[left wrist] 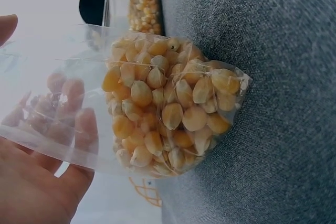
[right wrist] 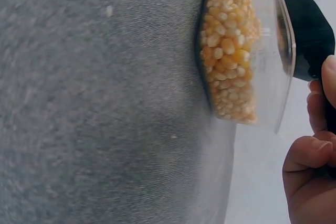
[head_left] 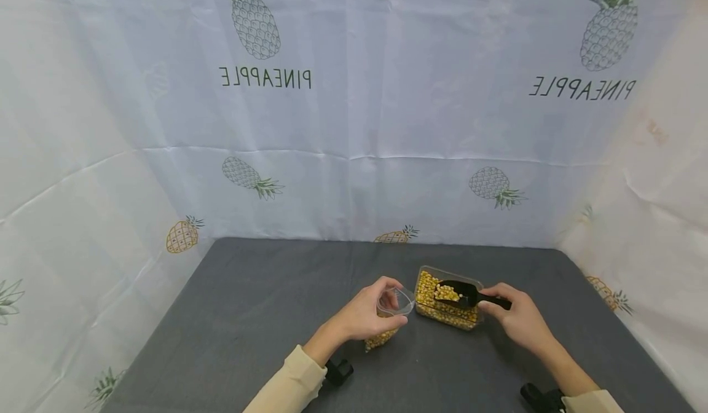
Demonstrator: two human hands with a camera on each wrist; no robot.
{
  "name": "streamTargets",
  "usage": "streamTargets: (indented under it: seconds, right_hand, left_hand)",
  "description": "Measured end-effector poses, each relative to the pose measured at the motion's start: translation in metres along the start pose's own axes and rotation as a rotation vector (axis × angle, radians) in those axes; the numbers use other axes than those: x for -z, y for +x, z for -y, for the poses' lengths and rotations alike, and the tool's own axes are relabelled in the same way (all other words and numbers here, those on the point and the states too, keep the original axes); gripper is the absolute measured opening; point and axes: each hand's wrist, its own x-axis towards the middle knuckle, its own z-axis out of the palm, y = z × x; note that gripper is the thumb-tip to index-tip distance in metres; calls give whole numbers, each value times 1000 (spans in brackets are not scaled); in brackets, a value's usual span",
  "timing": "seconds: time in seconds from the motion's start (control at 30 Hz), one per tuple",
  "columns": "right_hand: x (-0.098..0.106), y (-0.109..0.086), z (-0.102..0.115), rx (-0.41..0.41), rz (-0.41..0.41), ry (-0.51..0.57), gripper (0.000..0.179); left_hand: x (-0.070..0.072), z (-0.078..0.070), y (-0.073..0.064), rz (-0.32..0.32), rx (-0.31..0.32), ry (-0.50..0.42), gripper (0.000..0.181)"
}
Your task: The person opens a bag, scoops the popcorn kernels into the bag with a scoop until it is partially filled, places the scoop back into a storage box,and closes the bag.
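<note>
My left hand holds a clear plastic bag around its upper part, with the bag's mouth spread wide. Yellow corn kernels fill the lower part of the bag, which rests on the table. In the head view, my right hand grips the handle of a black scoop, its bowl loaded with kernels. The scoop is above a clear rectangular container of corn kernels, just right of the bag. From the right wrist view, the scoop shows beyond the container's rim.
A dark grey cloth covers the table. A white curtain printed with pineapples hangs behind and at both sides. Stray kernel bits lie on the cloth.
</note>
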Motion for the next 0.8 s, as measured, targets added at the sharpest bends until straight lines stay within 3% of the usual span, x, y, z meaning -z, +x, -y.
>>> streamTargets:
  seconds: [0.8]
  right_hand:
    - [16, 11, 33, 121, -32, 17, 21]
  left_hand:
    - [-2, 2, 4, -15, -22, -3, 56]
